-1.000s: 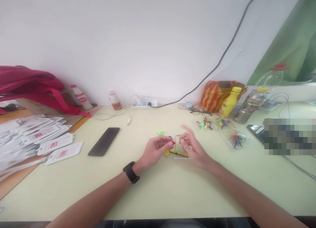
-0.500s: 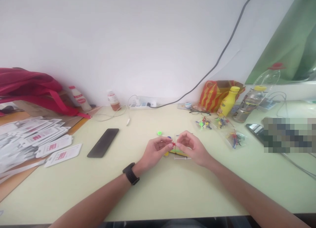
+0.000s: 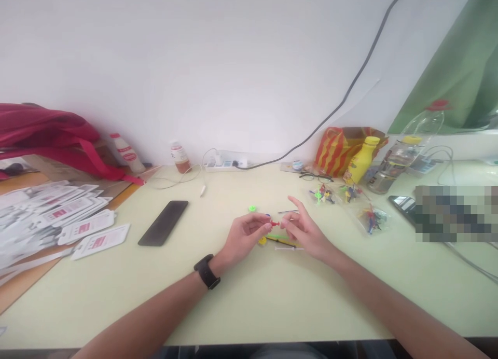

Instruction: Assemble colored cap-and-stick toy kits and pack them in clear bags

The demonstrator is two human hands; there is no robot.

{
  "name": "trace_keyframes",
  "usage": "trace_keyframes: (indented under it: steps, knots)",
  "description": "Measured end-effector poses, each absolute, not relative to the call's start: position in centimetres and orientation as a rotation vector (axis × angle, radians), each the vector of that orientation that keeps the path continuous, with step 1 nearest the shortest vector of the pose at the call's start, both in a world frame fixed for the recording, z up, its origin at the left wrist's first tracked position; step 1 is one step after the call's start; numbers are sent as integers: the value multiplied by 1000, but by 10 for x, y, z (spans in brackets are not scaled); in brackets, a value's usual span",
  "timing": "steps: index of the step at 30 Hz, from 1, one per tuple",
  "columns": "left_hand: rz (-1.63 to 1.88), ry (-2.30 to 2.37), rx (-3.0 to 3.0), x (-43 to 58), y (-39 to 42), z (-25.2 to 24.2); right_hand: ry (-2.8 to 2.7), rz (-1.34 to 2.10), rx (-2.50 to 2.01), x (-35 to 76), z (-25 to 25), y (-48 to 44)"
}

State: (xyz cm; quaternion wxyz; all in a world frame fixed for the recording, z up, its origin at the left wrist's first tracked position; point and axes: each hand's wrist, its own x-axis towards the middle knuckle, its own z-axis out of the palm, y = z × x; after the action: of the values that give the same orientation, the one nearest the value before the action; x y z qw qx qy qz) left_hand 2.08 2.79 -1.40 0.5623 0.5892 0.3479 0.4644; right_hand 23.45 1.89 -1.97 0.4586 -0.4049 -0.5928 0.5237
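A small red plastic piece (image 3: 275, 224) is held up between my two hands. The fingertips of my left hand (image 3: 246, 234) pinch its left end. My right hand (image 3: 305, 232) pinches the right end between thumb and bent fingers, while its index finger points up and away. On the table just beneath lie a yellow and green strip-like part (image 3: 282, 239), a yellow round piece (image 3: 262, 240) and a pale rod (image 3: 290, 248). Behind my left hand sits a bright green wheel-like piece (image 3: 252, 208); a blue piece beside it is mostly hidden by my fingers.
Clear bags of coloured plastic parts (image 3: 371, 219) lie to the right, near eyeglasses (image 3: 316, 177) and a yellow bottle (image 3: 361, 161). A black phone (image 3: 163, 223) rests on the left, beside many white badge cards (image 3: 100, 241). A power strip (image 3: 225, 165) stands against the wall.
My right index finger has lifted and straightened away from the other fingers. The red piece now shows lengthwise between both hands. My left hand has hardly moved.
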Motion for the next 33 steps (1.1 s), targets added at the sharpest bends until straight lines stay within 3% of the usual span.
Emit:
trace_keyframes:
  steps: [9,33]
  knots:
    - [1131,859,1442,21,28,-14,-1399,1632,-881,242,-14,23]
    - [1084,842,1406,22,25,-10,-1601,1153,-950,238,-11,18]
